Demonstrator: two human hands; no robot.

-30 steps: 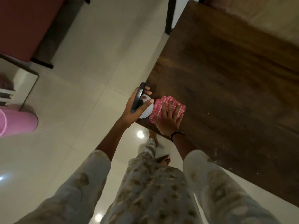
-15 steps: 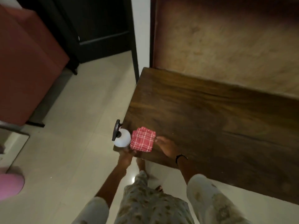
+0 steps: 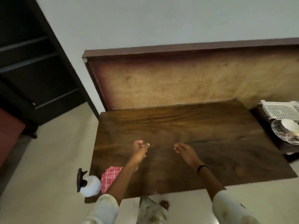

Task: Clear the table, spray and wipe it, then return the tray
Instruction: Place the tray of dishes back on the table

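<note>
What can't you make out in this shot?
- Cloth: head view, near part hidden by the left forearm.
- Tray and plate: cut off by the right edge.
- Spray bottle: seen from above, its body hidden by its own top.
- Left hand: blurred; grip unclear.

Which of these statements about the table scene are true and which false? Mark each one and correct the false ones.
1. The left hand holds the spray bottle. False: it holds nothing; the bottle stands at the table corner.
2. The red checked cloth lies beside the bottle. True.
3. The right hand grips the cloth. False: it is empty.
4. A white basket sits on a stand right of the table. True.
</note>
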